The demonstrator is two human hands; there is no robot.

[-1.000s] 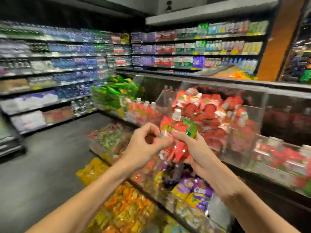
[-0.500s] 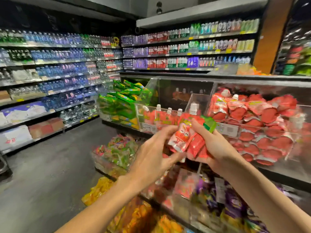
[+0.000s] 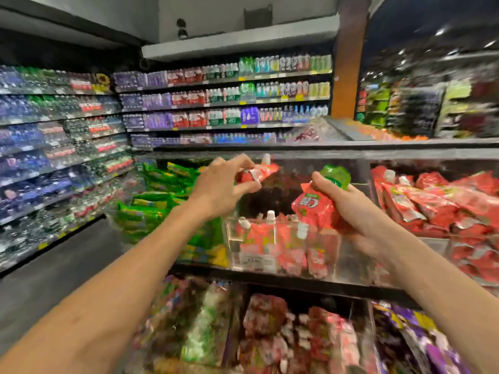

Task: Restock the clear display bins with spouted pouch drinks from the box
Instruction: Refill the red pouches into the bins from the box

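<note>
My left hand (image 3: 225, 186) pinches one red spouted pouch (image 3: 259, 171) with a white cap, held above the clear display bin (image 3: 283, 261). My right hand (image 3: 348, 209) grips a bunch of red pouches (image 3: 314, 210) with a green-topped one (image 3: 336, 175) among them, just right of and above the same bin. The bin holds several red pouches standing with white spouts up. The box is not in view.
A bin of green packs (image 3: 159, 201) sits to the left and one heaped with red pouches (image 3: 437, 206) to the right. Lower bins hold mixed snack packs (image 3: 264, 333). Shelves of bottled drinks (image 3: 221, 103) line the back and left wall across a dark aisle floor (image 3: 48, 282).
My hands have parted: the left drew one red pouch out of the bunch and lifted it up and left over the bin. The right keeps the remaining pouches. The view rose.
</note>
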